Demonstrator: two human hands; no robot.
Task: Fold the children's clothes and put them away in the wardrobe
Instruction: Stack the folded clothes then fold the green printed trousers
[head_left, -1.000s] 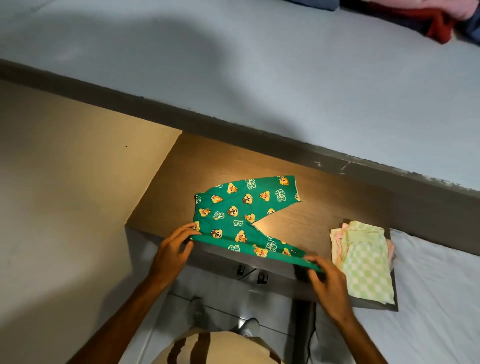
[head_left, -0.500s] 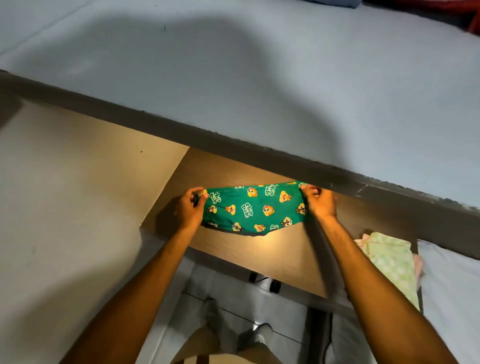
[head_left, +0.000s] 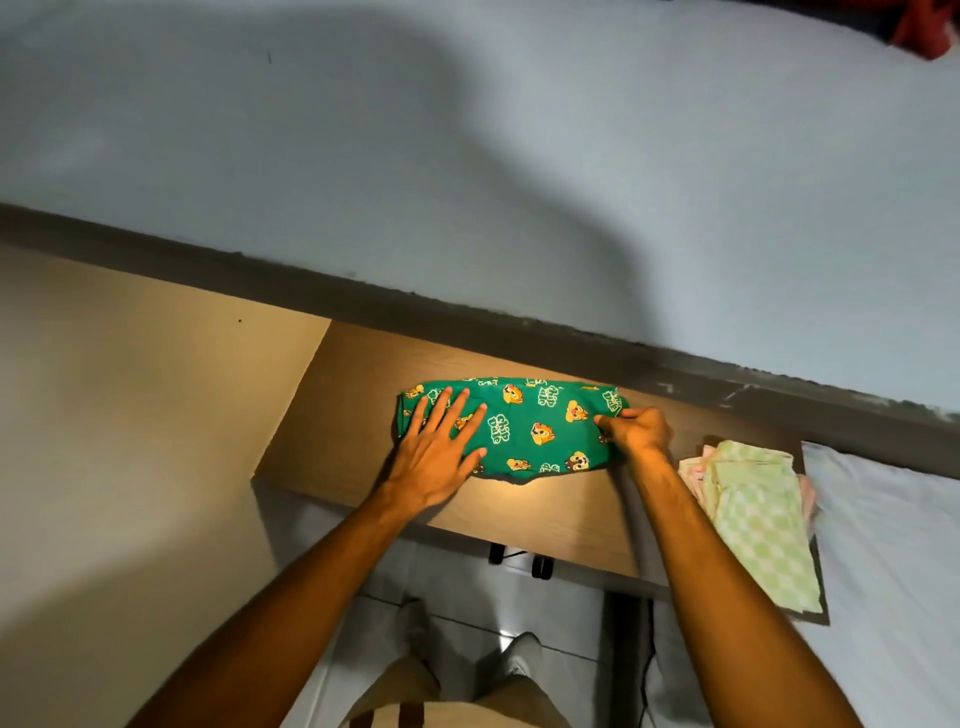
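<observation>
Cotton trousers (head_left: 524, 426), green with printed cartoon faces, lying folded into a soft oblong near the wooden shelf's (head_left: 545, 519) back edge. Left hand (head_left: 441, 452) pressing flat, fingers spread; right hand (head_left: 636, 428) pinching the right end. Checked pale-green stack (head_left: 758, 525) sitting at the right edge.

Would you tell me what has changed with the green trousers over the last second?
The green trousers were folded away from the person, from spread legs into a compact band. The left hand let go and now presses flat; the right hand pinches the right end. The checked pile stayed put.

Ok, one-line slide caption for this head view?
Left hand flattens folded green printed pants on wooden shelf; right hand pinches their end.
</observation>
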